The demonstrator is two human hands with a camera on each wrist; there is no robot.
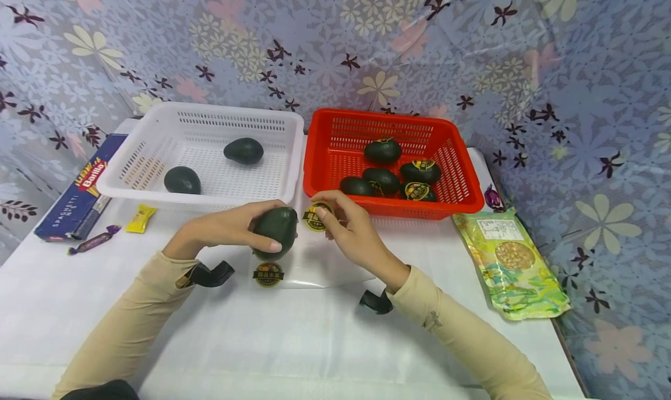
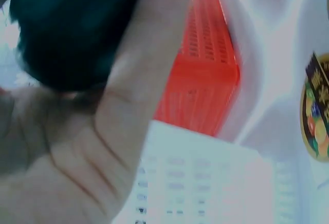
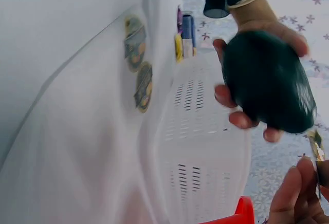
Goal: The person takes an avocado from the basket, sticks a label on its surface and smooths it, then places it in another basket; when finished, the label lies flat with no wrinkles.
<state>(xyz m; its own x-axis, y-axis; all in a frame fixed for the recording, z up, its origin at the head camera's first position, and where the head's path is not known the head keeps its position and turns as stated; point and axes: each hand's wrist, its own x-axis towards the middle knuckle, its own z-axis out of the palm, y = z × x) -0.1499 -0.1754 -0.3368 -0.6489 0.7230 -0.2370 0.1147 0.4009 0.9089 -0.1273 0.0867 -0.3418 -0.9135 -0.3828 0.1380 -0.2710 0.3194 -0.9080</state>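
My left hand (image 1: 222, 225) grips a dark green avocado (image 1: 279, 228) over a sheet of backing paper (image 1: 314, 269), its thumb along the near side. In the right wrist view the fingers wrap round the avocado (image 3: 267, 80) from behind. Between thumb and fingertips, my right hand (image 1: 359, 237) pinches a round black-and-gold sticker (image 1: 314, 218), just right of the avocado. Another such sticker (image 1: 268, 275) lies on the sheet below the left hand; the right wrist view shows two stickers (image 3: 144, 87) there, partly hidden by the avocado in the head view.
Behind the left hand stands a white basket (image 1: 196, 200) with two plain avocados. A red basket (image 1: 466, 193) beside it holds several avocados bearing stickers. At left lie a spaghetti box (image 1: 68, 213), a yellow packet (image 1: 141, 219) and a purple candy (image 1: 94, 241); at right, a green bag (image 1: 514, 272).
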